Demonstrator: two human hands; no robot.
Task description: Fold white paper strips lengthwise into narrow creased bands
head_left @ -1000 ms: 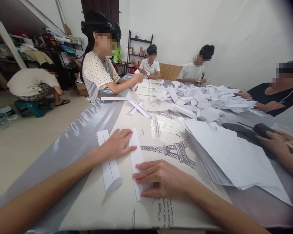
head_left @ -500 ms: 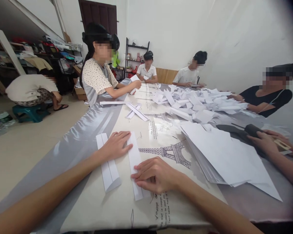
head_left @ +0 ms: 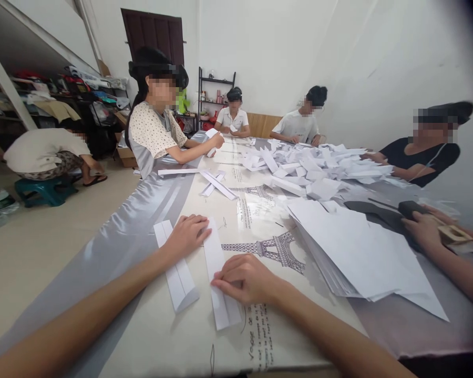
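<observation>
A narrow strip of folded white paper [head_left: 216,252] lies lengthwise in front of me on the printed tablecloth. At its far end my left hand [head_left: 188,235] holds it down, with fingers bent over the edge. Nearer to me, my right hand [head_left: 247,277] is closed on the same strip, thumb and fingers pinched together at its right side. Under my left forearm rests a second folded paper strip [head_left: 177,283], its near end slightly puffed up.
A stack of white paper sheets [head_left: 350,247] lies to the right, and beyond it a heap of folded papers [head_left: 307,165]. Two crossed strips [head_left: 217,185] lie farther ahead. Beside the stack, a co-worker's hands [head_left: 425,228] hold a dark block. Other people sit around the table [head_left: 142,205].
The view has shifted slightly. My right fingers have drawn into a tighter pinch at the strip's right side. My left hand stays at the far end.
</observation>
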